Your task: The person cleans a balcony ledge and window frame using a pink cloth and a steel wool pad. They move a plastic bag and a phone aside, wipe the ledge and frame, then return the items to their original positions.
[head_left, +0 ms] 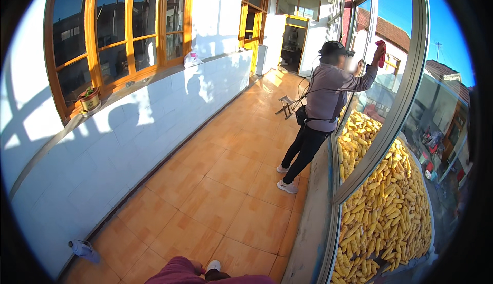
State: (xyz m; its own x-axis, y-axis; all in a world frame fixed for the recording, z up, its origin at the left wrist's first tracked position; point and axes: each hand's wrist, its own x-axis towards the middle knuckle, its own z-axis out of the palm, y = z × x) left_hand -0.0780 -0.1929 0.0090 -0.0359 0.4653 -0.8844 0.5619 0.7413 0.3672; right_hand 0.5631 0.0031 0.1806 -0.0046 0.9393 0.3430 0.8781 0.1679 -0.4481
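Note:
At the lower edge, a maroon sleeve (172, 271) reaches in, and a small part of my left hand (197, 267) shows at its end. The fingers are too hidden to read, and no held thing can be made out. Beside it is a white shoe (213, 265). A second maroon sleeve (249, 279) lies to the right; a dark brownish patch by it may be my right hand, but I cannot tell. Farther ahead, another person (323, 96) in a grey top and dark cap presses a red cloth (380, 53) against the tall window pane.
Orange floor tiles (215, 202) run between a white wall and the metal-framed windows (377, 166). Heaped corn cobs (385, 207) lie behind the glass. A bottle (84, 250) stands at lower left, a folding stool (285, 107) farther off. A potted plant (90, 100) sits on the sill.

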